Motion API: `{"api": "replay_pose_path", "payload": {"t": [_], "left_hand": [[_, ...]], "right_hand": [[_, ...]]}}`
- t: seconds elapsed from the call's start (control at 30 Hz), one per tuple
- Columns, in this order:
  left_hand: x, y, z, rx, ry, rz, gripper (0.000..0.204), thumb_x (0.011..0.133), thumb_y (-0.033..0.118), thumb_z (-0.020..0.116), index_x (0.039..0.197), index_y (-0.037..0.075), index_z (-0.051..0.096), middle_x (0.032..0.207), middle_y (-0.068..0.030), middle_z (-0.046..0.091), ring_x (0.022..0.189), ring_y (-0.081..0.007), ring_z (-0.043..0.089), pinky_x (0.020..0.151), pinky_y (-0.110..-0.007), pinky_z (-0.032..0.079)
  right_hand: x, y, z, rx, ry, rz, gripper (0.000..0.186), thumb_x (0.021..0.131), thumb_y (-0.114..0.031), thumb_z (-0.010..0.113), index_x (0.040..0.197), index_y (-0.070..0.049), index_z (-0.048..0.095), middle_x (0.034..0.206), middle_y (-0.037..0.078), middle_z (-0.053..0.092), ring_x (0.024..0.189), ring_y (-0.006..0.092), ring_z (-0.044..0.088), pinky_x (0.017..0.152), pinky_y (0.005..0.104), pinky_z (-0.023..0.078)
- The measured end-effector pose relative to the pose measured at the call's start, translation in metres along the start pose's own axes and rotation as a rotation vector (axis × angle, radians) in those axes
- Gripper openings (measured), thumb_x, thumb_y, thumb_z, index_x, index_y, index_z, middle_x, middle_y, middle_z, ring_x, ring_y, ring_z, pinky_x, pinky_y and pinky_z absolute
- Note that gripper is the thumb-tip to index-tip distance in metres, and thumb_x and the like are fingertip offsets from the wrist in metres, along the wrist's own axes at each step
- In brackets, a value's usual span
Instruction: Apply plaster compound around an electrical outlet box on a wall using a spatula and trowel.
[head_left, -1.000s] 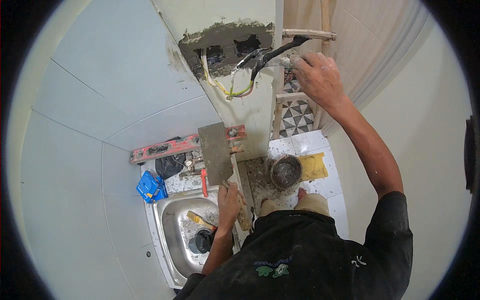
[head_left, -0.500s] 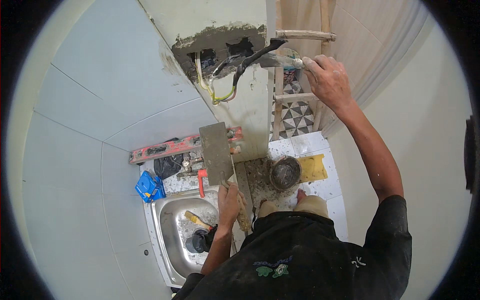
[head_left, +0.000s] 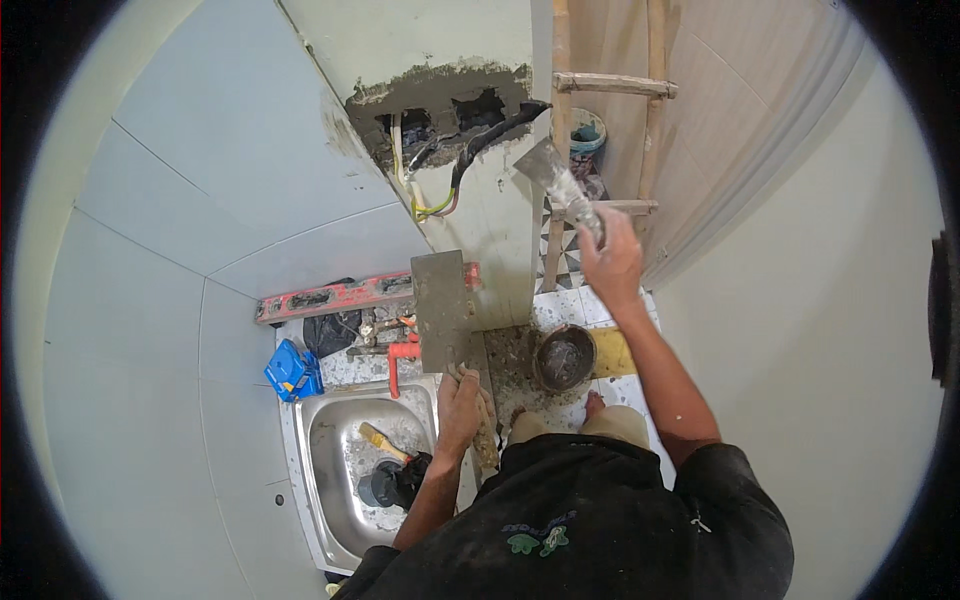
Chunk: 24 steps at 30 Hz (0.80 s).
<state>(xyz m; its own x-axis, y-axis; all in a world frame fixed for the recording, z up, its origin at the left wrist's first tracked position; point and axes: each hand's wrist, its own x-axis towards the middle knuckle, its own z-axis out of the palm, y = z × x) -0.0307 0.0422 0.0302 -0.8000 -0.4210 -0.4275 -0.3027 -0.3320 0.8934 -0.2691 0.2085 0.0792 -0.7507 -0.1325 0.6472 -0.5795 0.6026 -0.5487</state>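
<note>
My right hand (head_left: 612,262) grips a putty knife (head_left: 553,172), its blade pointing up and left, apart from the wall edge. In my left hand (head_left: 461,408) is the handle of a flat rectangular plastering trowel (head_left: 440,310), held over the sink's far right corner. Beyond it, a band of wet grey mortar (head_left: 440,88) surrounds two dark box openings in the wall. Wires (head_left: 470,160) hang out of them, bundled at one end in black tape. Below my right forearm a round bucket (head_left: 564,358) stands on the floor with grey residue inside.
A steel sink (head_left: 318,480) at the left holds a paintbrush (head_left: 384,440) and a dark cup-like item. Behind it lie a red spirit level (head_left: 340,297), a red-handled tap (head_left: 396,365) and a blue packet (head_left: 294,370). A wooden ladder (head_left: 615,85) stands at the far right near another bucket (head_left: 588,135).
My right hand has drawn the putty knife down and back from the wall edge by the wires. The trowel in my left hand has shifted only slightly.
</note>
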Motion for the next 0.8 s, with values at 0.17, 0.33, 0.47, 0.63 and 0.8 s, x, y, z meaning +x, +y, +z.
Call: {"api": "replay_pose_path", "payload": {"t": [0.17,0.33,0.47,0.63,0.8], "left_hand": [[0.005,-0.008,-0.007,0.065,0.0,0.046,0.022,0.093,0.028,0.048,0.096,0.006,0.044,0.063,-0.0053,0.052,0.05,-0.0156,0.052,0.047,-0.029,0.043],[0.004,-0.008,-0.008,0.082,0.02,0.028,0.021,0.094,0.026,0.046,0.096,0.005,0.044,0.062,-0.0062,0.052,0.049,-0.0163,0.052,0.046,-0.03,0.043],[0.006,-0.013,-0.01,0.112,0.004,0.041,0.021,0.095,0.026,0.046,0.096,0.005,0.044,0.062,-0.0065,0.052,0.048,-0.0164,0.052,0.046,-0.03,0.043],[0.001,-0.001,-0.004,0.067,0.014,0.024,0.019,0.094,0.024,0.046,0.096,0.005,0.045,0.062,-0.0058,0.051,0.049,-0.0153,0.052,0.047,-0.029,0.043],[-0.001,-0.005,-0.013,0.054,0.018,-0.001,0.018,0.094,0.024,0.047,0.094,0.006,0.045,0.062,-0.0048,0.05,0.049,-0.0145,0.051,0.047,-0.029,0.043]], "right_hand": [[-0.003,-0.026,0.012,0.1,-0.009,0.16,0.032,0.083,-0.015,0.064,0.11,-0.002,0.055,0.101,0.019,0.058,0.087,0.0385,0.06,0.074,0.0424,0.05],[0.013,-0.034,0.013,0.105,0.054,0.094,0.032,0.084,-0.016,0.064,0.11,-0.001,0.055,0.102,0.02,0.059,0.09,0.0378,0.059,0.075,0.0422,0.049],[0.018,-0.043,0.023,0.141,0.104,0.027,0.031,0.085,-0.014,0.063,0.111,0.001,0.054,0.103,0.022,0.058,0.093,0.0394,0.058,0.08,0.0424,0.047],[-0.007,-0.047,0.05,0.21,0.013,0.141,0.037,0.088,-0.01,0.057,0.12,0.003,0.044,0.111,0.025,0.053,0.104,0.0419,0.051,0.089,0.0442,0.042],[-0.005,0.008,0.089,0.101,0.138,0.025,0.037,0.088,-0.008,0.057,0.119,0.005,0.044,0.109,0.026,0.052,0.103,0.0445,0.049,0.088,0.0462,0.041]]}}
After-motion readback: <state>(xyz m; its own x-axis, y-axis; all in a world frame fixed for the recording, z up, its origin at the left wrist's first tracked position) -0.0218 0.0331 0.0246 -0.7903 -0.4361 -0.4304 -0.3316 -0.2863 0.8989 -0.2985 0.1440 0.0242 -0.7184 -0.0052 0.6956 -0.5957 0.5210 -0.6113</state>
